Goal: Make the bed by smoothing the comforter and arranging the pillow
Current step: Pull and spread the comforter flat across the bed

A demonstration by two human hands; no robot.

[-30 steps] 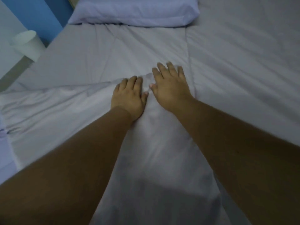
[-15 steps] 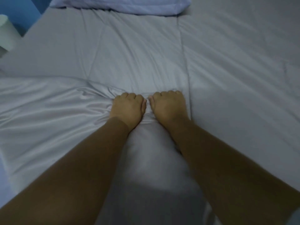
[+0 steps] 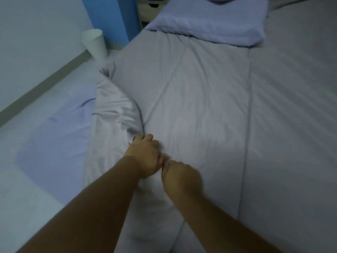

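A grey comforter (image 3: 197, 99) covers the bed, with a folded-over, rumpled edge along its left side. My left hand (image 3: 145, 156) is curled closed on that folded edge near the middle of the view. Close beside it, my right hand (image 3: 180, 177) is curled closed on the comforter too, blurred by motion. A pale lavender pillow (image 3: 213, 22) lies flat at the head of the bed, far from both hands.
A lavender sheet (image 3: 54, 136) shows uncovered left of the comforter. A white cone-shaped bin (image 3: 94, 43) stands on the floor by the blue wall (image 3: 109, 19). A wooden nightstand (image 3: 145, 10) sits behind the pillow.
Both hands went from lying flat and open on the comforter to curled and gripping its fold. The fold has been pulled toward me and the view has swung left.
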